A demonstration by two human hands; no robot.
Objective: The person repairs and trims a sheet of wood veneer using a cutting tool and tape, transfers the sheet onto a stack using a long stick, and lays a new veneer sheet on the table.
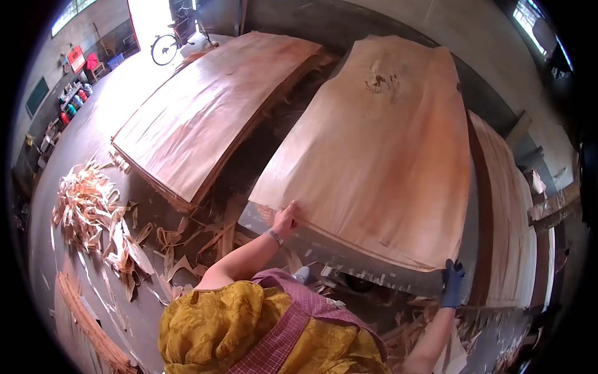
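A large, thin wood veneer sheet (374,156) spreads out in front of me, with a dark knot hole near its far end. My left hand (286,220), bare with a metal watch at the wrist, is closed on the near edge of the sheet towards its left corner. At the near right corner, my right hand (453,285) in a blue glove pinches the sheet's edge. Beneath the near edge shows a grey work table (349,252). Parts of the fingers of both hands are hidden by the sheet or the glove's dark tips.
A stack of veneer sheets (218,106) lies to the left, and another stack (507,218) stands on the right. Torn veneer strips (93,212) are heaped on the floor at left, with more scraps around my feet. A bicycle (171,42) stands by the bright doorway.
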